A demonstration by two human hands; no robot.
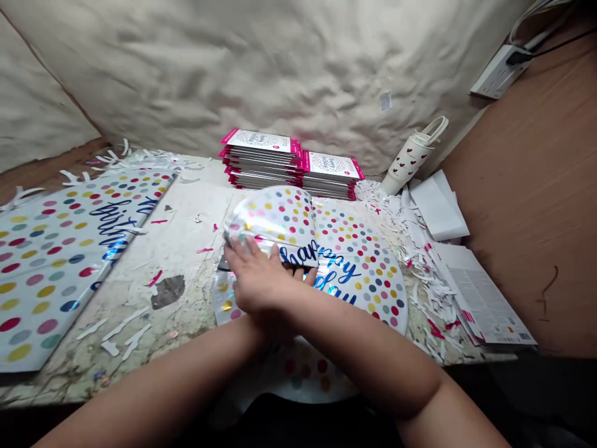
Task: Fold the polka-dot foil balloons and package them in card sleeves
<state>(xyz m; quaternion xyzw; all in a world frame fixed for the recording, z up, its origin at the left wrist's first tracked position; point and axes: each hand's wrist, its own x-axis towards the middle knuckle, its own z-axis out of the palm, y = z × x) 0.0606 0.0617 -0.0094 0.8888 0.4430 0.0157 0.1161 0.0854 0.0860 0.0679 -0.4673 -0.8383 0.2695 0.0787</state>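
Note:
A flat, white foil balloon (380, 261) with coloured dots and blue "happy" lettering lies in front of me, a part of it folded over at the upper left. My forearms cross above it. My right hand (259, 280) presses on the folded part (280, 214) with its fingers spread. Beneath it, my left hand (305, 275) is mostly hidden; only some outstretched fingertips show by the fold's lower edge, near the blue letters. The balloon's lower end hangs over the table's front edge.
More dotted foil (51, 267) lies at the left. Two stacks of pink-edged packets (261, 158) stand at the back. To the right are a white bottle (410, 158) with hearts, paper shreds (415, 249), printed card sleeves (489, 298) and a wall socket (501, 71).

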